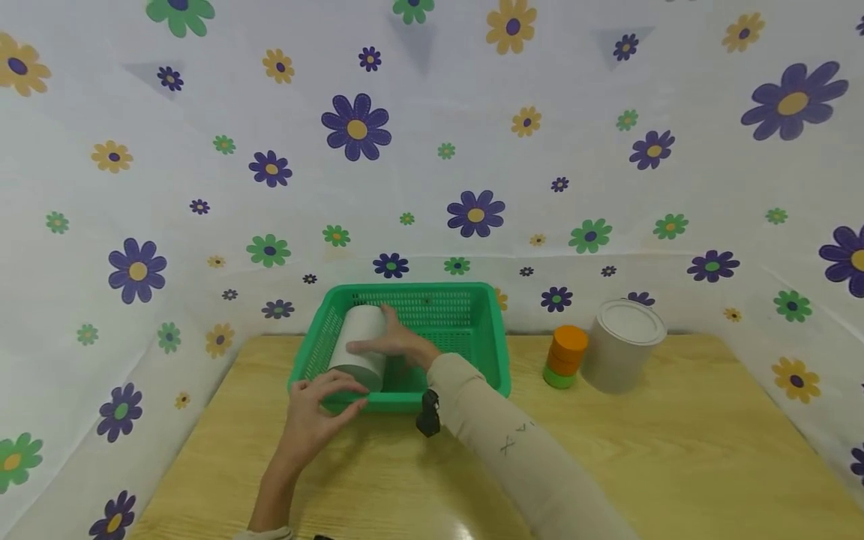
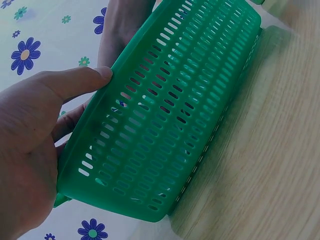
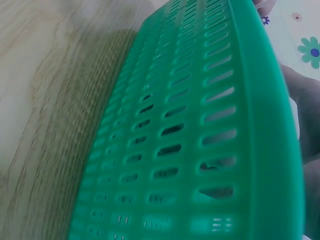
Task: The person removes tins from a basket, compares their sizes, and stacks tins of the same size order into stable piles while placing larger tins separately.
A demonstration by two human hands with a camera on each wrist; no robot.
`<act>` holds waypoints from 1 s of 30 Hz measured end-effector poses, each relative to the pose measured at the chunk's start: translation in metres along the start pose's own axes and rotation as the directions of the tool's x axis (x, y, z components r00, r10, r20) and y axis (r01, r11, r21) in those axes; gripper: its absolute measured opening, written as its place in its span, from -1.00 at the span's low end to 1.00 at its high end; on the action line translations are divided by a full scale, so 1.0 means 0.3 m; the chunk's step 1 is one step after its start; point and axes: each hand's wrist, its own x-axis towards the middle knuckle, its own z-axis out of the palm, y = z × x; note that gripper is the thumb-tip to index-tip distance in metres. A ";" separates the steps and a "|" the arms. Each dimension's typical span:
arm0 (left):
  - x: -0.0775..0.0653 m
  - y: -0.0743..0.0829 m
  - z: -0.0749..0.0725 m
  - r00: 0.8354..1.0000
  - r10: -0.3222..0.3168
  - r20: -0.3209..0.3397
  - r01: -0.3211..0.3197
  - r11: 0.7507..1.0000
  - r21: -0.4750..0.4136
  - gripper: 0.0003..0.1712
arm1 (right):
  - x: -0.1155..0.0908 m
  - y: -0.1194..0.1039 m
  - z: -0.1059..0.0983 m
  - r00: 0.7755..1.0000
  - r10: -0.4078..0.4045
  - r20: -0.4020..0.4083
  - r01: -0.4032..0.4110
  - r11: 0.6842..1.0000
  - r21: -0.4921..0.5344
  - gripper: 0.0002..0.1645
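Note:
A green plastic basket (image 1: pixel 432 403) with slotted sides stands on the table. In its left part lies a white cylinder (image 1: pixel 354 337), tilted, with one end toward me. My right hand (image 1: pixel 394 341) reaches over the front rim and grips the cylinder from the right, thumb and fingers spread round it. At the front left rim, my left hand (image 1: pixel 310 412) holds the basket's edge; in the left wrist view its thumb (image 2: pixel 85 80) is on the rim, with fingers on the far side. The right wrist view shows mostly basket wall (image 3: pixel 190 125), with the right hand (image 3: pixel 305 105) partly hidden beyond it.
Right of the basket, a small stack of orange and green round pieces (image 1: pixel 565 356) stands beside a white lidded can (image 1: pixel 621 345). The wooden table (image 1: pixel 675 450) meets a flower-printed cloth (image 1: pixel 432 172) at the back and sides.

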 end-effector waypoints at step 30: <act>-0.004 0.010 -0.001 1.000 0.016 -0.017 -0.016 1.000 -0.007 -0.71 | 0.041 -0.003 0.044 0.999 0.030 0.042 -0.036 0.985 0.167 0.45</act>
